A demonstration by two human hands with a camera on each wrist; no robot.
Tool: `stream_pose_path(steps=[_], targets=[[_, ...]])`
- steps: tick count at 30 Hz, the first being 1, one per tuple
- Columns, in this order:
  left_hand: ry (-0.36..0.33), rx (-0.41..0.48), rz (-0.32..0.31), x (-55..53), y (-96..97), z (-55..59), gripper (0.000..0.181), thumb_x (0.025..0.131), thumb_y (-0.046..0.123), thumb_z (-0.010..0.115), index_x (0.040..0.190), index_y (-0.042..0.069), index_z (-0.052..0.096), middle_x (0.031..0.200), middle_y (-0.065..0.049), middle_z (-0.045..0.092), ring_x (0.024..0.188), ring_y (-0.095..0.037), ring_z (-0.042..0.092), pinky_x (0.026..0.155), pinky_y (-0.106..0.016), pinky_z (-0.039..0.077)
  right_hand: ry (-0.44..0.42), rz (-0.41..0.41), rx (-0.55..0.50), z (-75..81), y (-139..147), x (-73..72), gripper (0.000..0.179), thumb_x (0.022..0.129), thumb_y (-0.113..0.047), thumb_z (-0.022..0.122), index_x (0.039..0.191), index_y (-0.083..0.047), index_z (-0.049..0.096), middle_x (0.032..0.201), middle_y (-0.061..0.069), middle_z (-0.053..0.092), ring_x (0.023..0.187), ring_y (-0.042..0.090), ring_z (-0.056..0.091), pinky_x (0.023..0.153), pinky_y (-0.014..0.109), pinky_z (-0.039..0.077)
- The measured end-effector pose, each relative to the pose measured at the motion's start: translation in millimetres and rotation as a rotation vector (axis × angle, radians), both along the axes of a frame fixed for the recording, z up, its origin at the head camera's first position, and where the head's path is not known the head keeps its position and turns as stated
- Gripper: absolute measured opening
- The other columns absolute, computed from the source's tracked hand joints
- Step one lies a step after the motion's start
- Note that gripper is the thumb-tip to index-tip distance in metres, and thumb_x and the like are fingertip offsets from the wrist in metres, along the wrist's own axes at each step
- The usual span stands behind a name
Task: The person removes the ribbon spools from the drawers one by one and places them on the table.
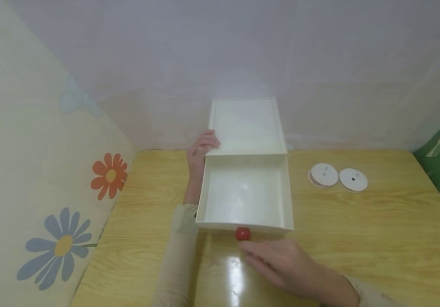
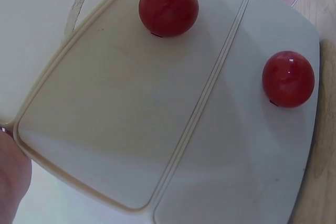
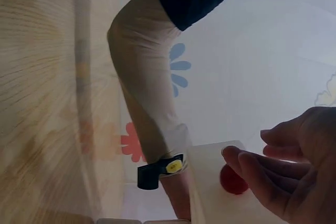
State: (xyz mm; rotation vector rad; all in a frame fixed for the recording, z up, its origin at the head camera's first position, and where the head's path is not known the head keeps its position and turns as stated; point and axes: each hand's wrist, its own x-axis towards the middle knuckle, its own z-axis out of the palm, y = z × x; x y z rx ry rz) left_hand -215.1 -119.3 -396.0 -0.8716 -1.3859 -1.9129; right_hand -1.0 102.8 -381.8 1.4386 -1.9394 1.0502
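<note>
Drawer is jutting toward six o'clock; left hand is resting unclenched on the cabinet's nine-o'clock edge; right hand, thumb and fingers apart, is hovering at the knob; I'd be keeping force centred.

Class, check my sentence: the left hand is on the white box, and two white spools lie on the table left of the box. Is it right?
Not quite: the head view shows the two white spools lying on the table right of the white box. The left hand is on the box.
</note>
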Motion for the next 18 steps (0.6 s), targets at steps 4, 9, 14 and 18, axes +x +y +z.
stream_pose_path(steps=[4,9,14,18], targets=[[0.007,0.003,-0.001,-0.2,1.3,0.3,0.023,0.085,-0.006,0.042,0.074,-0.025,0.048,0.09,0.009,0.072,0.096,-0.014,0.065,0.11,-0.039,0.038,-0.011,-0.085,0.002,-7.5,-4.9,-1.5,0.032,0.109,-0.02,0.049,0.118,0.002,0.071,0.09,0.007,0.077,0.064,0.004,0.068,0.062,0.003,0.048],[0.016,-0.001,0.002,0.0,1.6,0.2,0.023,0.085,-0.006,0.042,0.074,-0.025,0.049,0.09,0.009,0.072,0.095,-0.014,0.065,0.11,-0.039,0.039,-0.011,-0.161,-0.007,-15.9,-9.6,-4.7,0.033,0.109,-0.021,0.049,0.12,0.001,0.071,0.096,0.009,0.078,0.068,0.009,0.072,0.064,0.009,0.053],[-0.01,-0.001,0.011,2.1,1.5,1.2,0.024,0.085,-0.006,0.041,0.074,-0.026,0.048,0.089,0.01,0.071,0.095,-0.013,0.065,0.111,-0.039,0.038,-0.03,-0.17,-0.037,-21.9,-13.5,-8.6,0.033,0.109,-0.02,0.05,0.12,0.003,0.07,0.097,0.008,0.077,0.07,0.01,0.071,0.067,0.011,0.055],[-0.023,-0.002,0.017,2.9,1.2,1.4,0.024,0.085,-0.006,0.041,0.074,-0.026,0.048,0.089,0.011,0.071,0.095,-0.012,0.065,0.111,-0.038,0.038,-0.032,-0.161,-0.061,-24.3,-14.9,-11.3,0.032,0.108,-0.02,0.051,0.117,0.003,0.071,0.097,0.009,0.077,0.07,0.01,0.071,0.067,0.01,0.054]])
